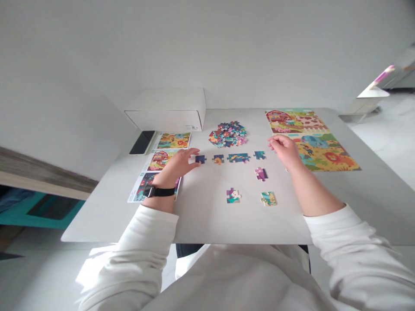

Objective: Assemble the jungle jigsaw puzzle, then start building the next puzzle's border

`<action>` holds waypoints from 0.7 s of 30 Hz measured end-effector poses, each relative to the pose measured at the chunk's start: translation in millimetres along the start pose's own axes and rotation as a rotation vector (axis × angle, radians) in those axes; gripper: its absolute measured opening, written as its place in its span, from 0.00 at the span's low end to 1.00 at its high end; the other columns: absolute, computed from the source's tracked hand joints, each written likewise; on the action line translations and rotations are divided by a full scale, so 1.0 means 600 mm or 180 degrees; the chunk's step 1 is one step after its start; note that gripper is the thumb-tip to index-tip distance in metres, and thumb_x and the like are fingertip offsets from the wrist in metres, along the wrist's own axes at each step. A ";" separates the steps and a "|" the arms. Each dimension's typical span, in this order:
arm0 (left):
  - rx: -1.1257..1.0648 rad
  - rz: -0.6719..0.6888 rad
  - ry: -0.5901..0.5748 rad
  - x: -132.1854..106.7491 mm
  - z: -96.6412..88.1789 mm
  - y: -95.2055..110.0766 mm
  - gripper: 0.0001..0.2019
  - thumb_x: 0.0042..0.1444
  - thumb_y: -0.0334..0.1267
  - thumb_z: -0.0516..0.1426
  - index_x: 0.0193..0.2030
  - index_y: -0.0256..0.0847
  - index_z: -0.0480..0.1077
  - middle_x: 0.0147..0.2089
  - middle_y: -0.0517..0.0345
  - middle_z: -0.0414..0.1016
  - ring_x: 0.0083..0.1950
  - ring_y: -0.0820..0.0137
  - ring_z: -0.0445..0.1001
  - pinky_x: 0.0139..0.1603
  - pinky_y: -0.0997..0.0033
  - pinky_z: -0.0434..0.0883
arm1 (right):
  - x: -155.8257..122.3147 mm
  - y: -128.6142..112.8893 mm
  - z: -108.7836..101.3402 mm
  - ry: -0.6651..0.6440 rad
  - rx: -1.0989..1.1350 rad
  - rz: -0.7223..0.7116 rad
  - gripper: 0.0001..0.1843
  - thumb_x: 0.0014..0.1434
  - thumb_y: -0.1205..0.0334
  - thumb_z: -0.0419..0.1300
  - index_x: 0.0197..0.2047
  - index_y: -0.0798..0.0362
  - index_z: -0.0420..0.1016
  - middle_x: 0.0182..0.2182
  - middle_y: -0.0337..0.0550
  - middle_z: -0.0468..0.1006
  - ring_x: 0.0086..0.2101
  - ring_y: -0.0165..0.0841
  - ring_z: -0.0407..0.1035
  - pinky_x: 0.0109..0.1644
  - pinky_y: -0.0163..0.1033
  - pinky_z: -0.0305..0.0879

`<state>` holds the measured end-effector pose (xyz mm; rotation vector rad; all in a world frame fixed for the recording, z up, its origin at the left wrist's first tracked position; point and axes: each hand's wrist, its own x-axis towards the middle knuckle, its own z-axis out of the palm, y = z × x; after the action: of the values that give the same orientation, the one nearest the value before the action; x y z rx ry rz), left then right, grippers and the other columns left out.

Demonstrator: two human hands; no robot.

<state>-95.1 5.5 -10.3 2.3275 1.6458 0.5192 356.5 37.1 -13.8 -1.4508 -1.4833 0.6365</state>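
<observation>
The left hand (179,162) has an open grip, thumb and index finger spread around a dark blue jigsaw piece (200,160) on the desk (207,224), the leftmost in a row below the jigsaw pile (228,134). Whether they touch it, I cannot tell. The right hand (285,150), its grip closed with fingers curled, is beside the lion-and-elephant puzzle (327,152).

The single head-worn view looks forward and down from close above the near edge of the worktop (207,222) (wide enough to catch both sleeves (139,248)), facing a grey wall (243,52).
</observation>
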 end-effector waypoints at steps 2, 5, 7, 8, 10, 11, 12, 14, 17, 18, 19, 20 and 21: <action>-0.0017 0.0084 0.0059 0.001 0.000 0.005 0.25 0.62 0.46 0.66 0.65 0.46 0.76 0.60 0.49 0.83 0.55 0.54 0.81 0.62 0.53 0.75 | 0.000 0.004 -0.001 -0.0025 -0.0157 -0.0060 0.13 0.65 0.50 0.63 0.44 0.48 0.83 0.37 0.44 0.87 0.37 0.40 0.80 0.46 0.46 0.76; -0.0016 0.0200 0.0194 0.003 0.006 0.020 0.22 0.63 0.46 0.65 0.63 0.45 0.77 0.62 0.49 0.82 0.60 0.53 0.79 0.68 0.50 0.73 | -0.003 0.010 0.004 -0.0355 -0.0621 -0.0400 0.12 0.63 0.54 0.65 0.48 0.47 0.85 0.44 0.46 0.88 0.44 0.43 0.81 0.54 0.50 0.76; -0.0003 0.0327 0.0240 0.006 0.014 0.033 0.21 0.63 0.45 0.65 0.61 0.45 0.78 0.63 0.49 0.82 0.65 0.51 0.77 0.71 0.48 0.70 | -0.007 0.012 0.010 -0.0757 -0.0959 -0.0712 0.13 0.62 0.58 0.68 0.50 0.46 0.86 0.49 0.47 0.87 0.50 0.45 0.80 0.59 0.52 0.75; -0.0004 0.0406 0.0235 0.008 0.019 0.040 0.20 0.63 0.45 0.65 0.61 0.45 0.78 0.63 0.48 0.82 0.66 0.50 0.76 0.72 0.48 0.70 | -0.009 0.013 0.013 -0.0935 -0.1107 -0.0846 0.13 0.61 0.60 0.68 0.50 0.46 0.86 0.51 0.47 0.87 0.52 0.45 0.80 0.62 0.53 0.74; -0.0043 0.0570 0.0195 0.011 0.030 0.053 0.19 0.64 0.45 0.65 0.60 0.45 0.79 0.63 0.48 0.82 0.67 0.51 0.76 0.73 0.47 0.69 | -0.012 0.013 0.020 -0.1153 -0.1351 -0.1033 0.14 0.61 0.62 0.68 0.50 0.46 0.87 0.54 0.48 0.86 0.55 0.47 0.79 0.66 0.54 0.72; -0.0074 0.0637 0.0174 0.012 0.036 0.058 0.19 0.64 0.45 0.64 0.60 0.45 0.79 0.63 0.48 0.82 0.67 0.51 0.76 0.73 0.47 0.69 | -0.014 0.013 0.023 -0.1206 -0.1446 -0.1078 0.13 0.62 0.63 0.68 0.50 0.46 0.87 0.54 0.49 0.86 0.55 0.47 0.78 0.67 0.55 0.71; -0.0102 0.0693 0.0161 0.014 0.042 0.063 0.19 0.64 0.45 0.64 0.60 0.45 0.79 0.63 0.47 0.82 0.67 0.51 0.76 0.73 0.47 0.69 | -0.014 0.013 0.026 -0.1237 -0.1529 -0.1098 0.13 0.62 0.64 0.67 0.50 0.46 0.87 0.55 0.49 0.86 0.55 0.47 0.78 0.67 0.55 0.70; -0.0123 0.0772 0.0133 0.018 0.053 0.069 0.18 0.65 0.45 0.63 0.60 0.44 0.79 0.64 0.46 0.81 0.68 0.52 0.76 0.74 0.48 0.69 | -0.014 0.013 0.028 -0.1291 -0.1656 -0.1094 0.13 0.63 0.67 0.66 0.49 0.46 0.87 0.54 0.49 0.86 0.56 0.47 0.78 0.67 0.55 0.70; -0.0108 0.0787 0.0096 0.025 0.066 0.073 0.18 0.67 0.45 0.62 0.61 0.45 0.79 0.65 0.47 0.81 0.69 0.53 0.75 0.75 0.48 0.68 | -0.013 0.014 0.027 -0.1313 -0.1756 -0.1034 0.13 0.62 0.68 0.66 0.47 0.46 0.87 0.52 0.47 0.87 0.54 0.47 0.78 0.66 0.54 0.71; -0.0114 0.0779 0.0091 0.028 0.070 0.073 0.18 0.67 0.45 0.62 0.61 0.46 0.79 0.66 0.47 0.81 0.70 0.54 0.75 0.75 0.48 0.68 | -0.013 0.015 0.025 -0.1299 -0.1769 -0.1013 0.12 0.62 0.68 0.66 0.47 0.46 0.87 0.51 0.47 0.87 0.54 0.47 0.79 0.65 0.53 0.71; -0.0128 0.0774 0.0091 0.030 0.072 0.073 0.17 0.67 0.45 0.61 0.60 0.46 0.79 0.65 0.48 0.81 0.69 0.54 0.76 0.75 0.48 0.68 | -0.012 0.015 0.024 -0.1284 -0.1772 -0.0997 0.12 0.61 0.68 0.67 0.46 0.45 0.88 0.51 0.47 0.87 0.53 0.46 0.79 0.65 0.53 0.72; -0.0146 0.0772 0.0097 0.032 0.074 0.072 0.17 0.67 0.45 0.61 0.60 0.46 0.79 0.65 0.48 0.81 0.69 0.54 0.76 0.75 0.49 0.68 | -0.012 0.015 0.022 -0.1274 -0.1768 -0.0986 0.12 0.61 0.68 0.67 0.45 0.45 0.88 0.50 0.46 0.87 0.52 0.46 0.79 0.64 0.52 0.72; -0.0159 0.0775 0.0101 0.034 0.075 0.073 0.16 0.68 0.45 0.61 0.59 0.46 0.80 0.64 0.48 0.82 0.68 0.55 0.77 0.75 0.49 0.69 | -0.012 0.015 0.021 -0.1275 -0.1756 -0.0981 0.11 0.61 0.68 0.67 0.44 0.45 0.88 0.49 0.46 0.88 0.52 0.46 0.79 0.63 0.51 0.72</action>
<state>-32.7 10.5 -30.9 2.5086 1.3522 0.6404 349.2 34.7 -29.0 -1.4969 -2.2772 0.3473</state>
